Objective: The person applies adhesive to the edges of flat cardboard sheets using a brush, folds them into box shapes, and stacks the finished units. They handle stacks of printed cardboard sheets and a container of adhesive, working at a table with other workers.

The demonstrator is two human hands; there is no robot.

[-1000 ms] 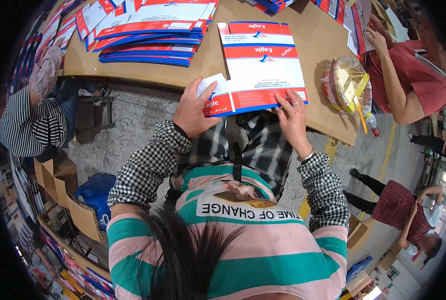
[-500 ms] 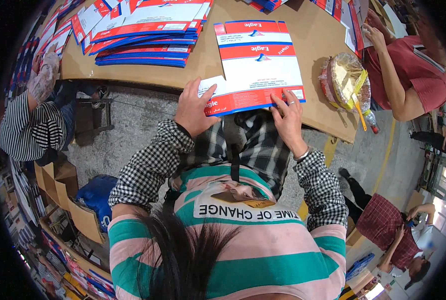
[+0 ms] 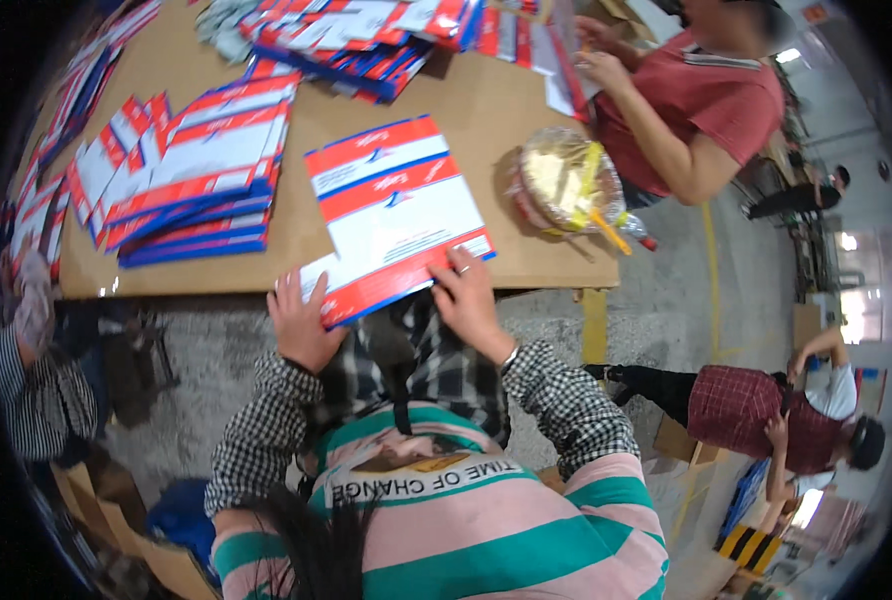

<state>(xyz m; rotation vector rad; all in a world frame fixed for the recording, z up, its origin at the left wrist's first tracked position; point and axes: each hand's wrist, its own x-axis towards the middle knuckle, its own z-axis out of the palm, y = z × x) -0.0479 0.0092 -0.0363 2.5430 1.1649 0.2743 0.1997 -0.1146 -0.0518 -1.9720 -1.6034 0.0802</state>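
A flat, unfolded carton [image 3: 406, 225] in red, white and blue lies at the table's near edge, slightly turned. My left hand [image 3: 306, 320] rests at its near left corner, fingers spread and touching the small white flap. At the near right part, my right hand [image 3: 469, 308], with a ring on one finger, lays stretched fingers on the red panel by the near edge. Both hands are open and in contact with the carton. The undersides of my hands are hidden, and the picture is somewhat blurred.
A stack of similar flat cartons [image 3: 191, 200] stands to the left, and a larger pile [image 3: 366, 45] lies farther back. At the right sits a plastic-lined bowl [image 3: 556, 180] of pale paste with an orange-handled brush [image 3: 606, 230]. A co-worker in red [image 3: 701, 110] works at the far right.
The view has shifted, so the table, bowl and co-workers appear farther left and lower. My hands stay on the same near corners of the carton, which looks slightly more turned.
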